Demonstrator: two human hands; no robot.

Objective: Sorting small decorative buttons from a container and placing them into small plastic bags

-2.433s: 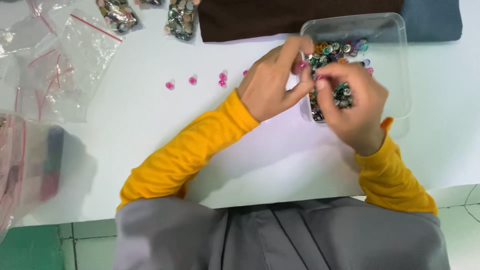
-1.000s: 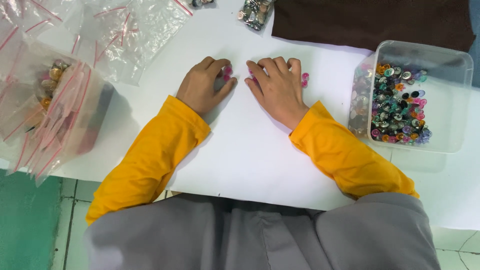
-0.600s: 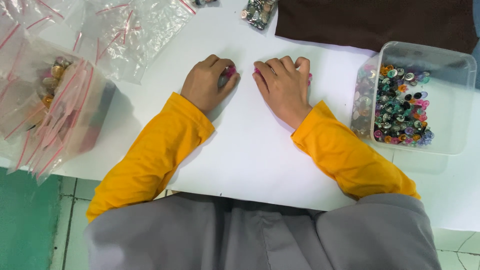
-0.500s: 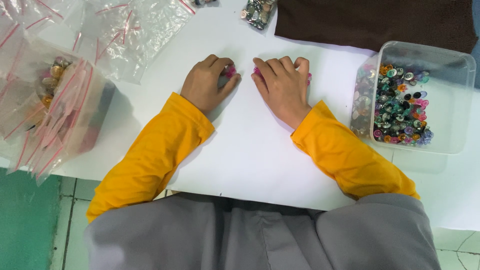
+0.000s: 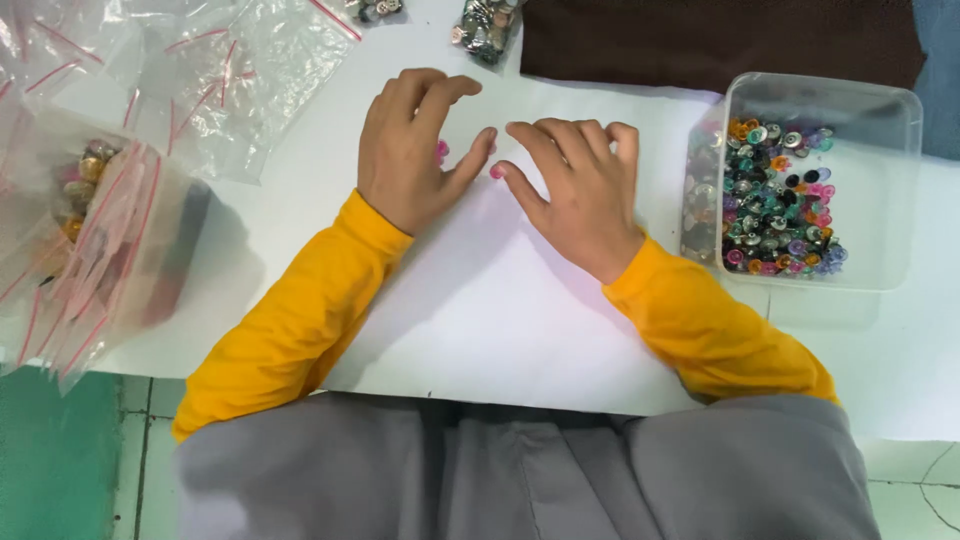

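Observation:
Both my hands lie palm-down on the white table (image 5: 500,320), thumbs almost meeting. My left hand (image 5: 410,150) covers small pink beads (image 5: 441,152), a few showing by its thumb. My right hand (image 5: 575,195) rests flat, with one pink bead (image 5: 496,172) at its thumb tip. Fingers of both hands are spread and neither grips anything. At the right stands a clear plastic tub (image 5: 880,120) holding several mixed coloured beads (image 5: 775,200).
Empty clear zip bags with red seals (image 5: 230,70) lie at the upper left. A filled bag of beads (image 5: 90,230) hangs off the left edge. Two small bead packets (image 5: 485,25) and a dark brown cloth (image 5: 720,40) lie at the back.
My hands left the tub and came to the middle of the table, over the pink beads. In the last second they have drawn those beads closer together.

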